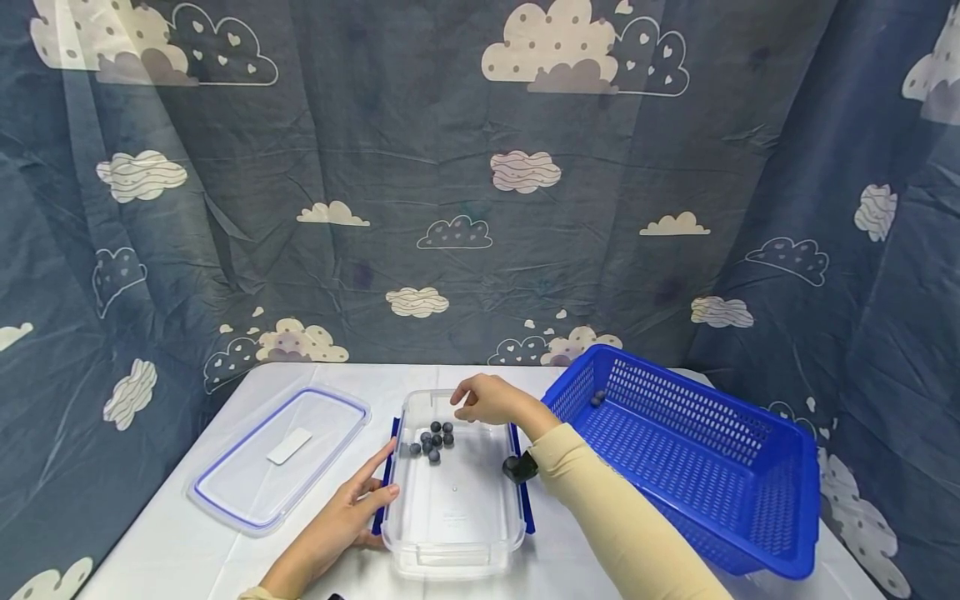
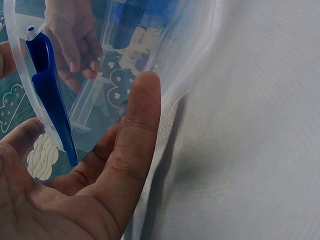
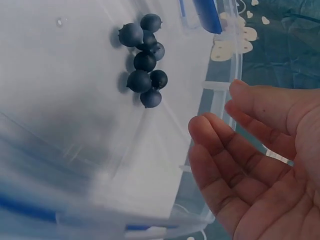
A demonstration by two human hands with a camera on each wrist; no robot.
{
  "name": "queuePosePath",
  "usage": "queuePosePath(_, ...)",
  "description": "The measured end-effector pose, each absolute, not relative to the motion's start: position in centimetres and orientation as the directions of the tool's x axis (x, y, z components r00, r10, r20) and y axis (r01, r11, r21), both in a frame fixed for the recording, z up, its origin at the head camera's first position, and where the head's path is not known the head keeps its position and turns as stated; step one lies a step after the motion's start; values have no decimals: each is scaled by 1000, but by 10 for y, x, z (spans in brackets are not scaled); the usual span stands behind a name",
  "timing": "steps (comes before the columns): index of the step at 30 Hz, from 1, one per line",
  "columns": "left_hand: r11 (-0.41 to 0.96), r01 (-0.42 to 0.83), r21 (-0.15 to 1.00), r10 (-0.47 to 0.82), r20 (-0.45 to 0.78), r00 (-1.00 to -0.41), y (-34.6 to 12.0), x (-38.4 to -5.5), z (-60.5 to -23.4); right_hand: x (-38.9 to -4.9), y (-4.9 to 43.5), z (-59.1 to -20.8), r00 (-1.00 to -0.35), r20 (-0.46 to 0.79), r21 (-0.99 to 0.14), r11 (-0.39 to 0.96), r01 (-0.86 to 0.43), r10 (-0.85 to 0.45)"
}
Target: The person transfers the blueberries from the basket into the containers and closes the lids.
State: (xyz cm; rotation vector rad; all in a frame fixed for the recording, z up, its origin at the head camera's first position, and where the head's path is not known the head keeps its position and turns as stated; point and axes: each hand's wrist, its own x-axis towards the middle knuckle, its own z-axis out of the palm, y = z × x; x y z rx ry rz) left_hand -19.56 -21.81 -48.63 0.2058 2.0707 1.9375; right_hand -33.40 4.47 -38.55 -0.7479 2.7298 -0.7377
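Observation:
A clear plastic box (image 1: 453, 521) with blue side latches stands on the table, and several blueberries (image 1: 435, 442) lie grouped in its far left part. My left hand (image 1: 337, 512) rests against the box's left side with fingers spread. Its fingertips touch the rim and wall near the blue latch (image 2: 47, 80). Over the box's far right corner hovers my right hand (image 1: 491, 400), its fingers loosely bent. In the right wrist view a gap shows between thumb and fingers (image 3: 205, 130), with nothing in it. The blueberries (image 3: 145, 60) lie apart from that hand.
A blue perforated basket (image 1: 697, 475) stands on the right, with a couple of blueberries (image 1: 597, 398) in its far left corner. To the left lies a clear lid (image 1: 247, 492) with a blue seal and a white label (image 1: 290, 446). A cloud-patterned curtain (image 1: 375, 167) hangs behind.

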Motion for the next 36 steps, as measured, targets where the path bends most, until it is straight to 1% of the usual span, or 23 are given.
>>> queuePosePath(9,84,-100,991,303,-121,-945,-218,-195,-486,-336,58,-378,-838,-65,-545,723,-425,-542)
queuePosePath(18,81,-98,992,301,-118,-946,-218,-194,-487,-339,74,-368,-843,-76,-567,719,-403,-532)
queuePosePath(31,79,-97,992,294,-116,-949,-218,-195,-487,-347,98,-362,-869,-31,-563,726,-394,-495)
queuePosePath(36,73,-100,992,300,-117,-947,-218,-195,-486,-351,109,-360,-880,-35,-569,733,-373,-474)
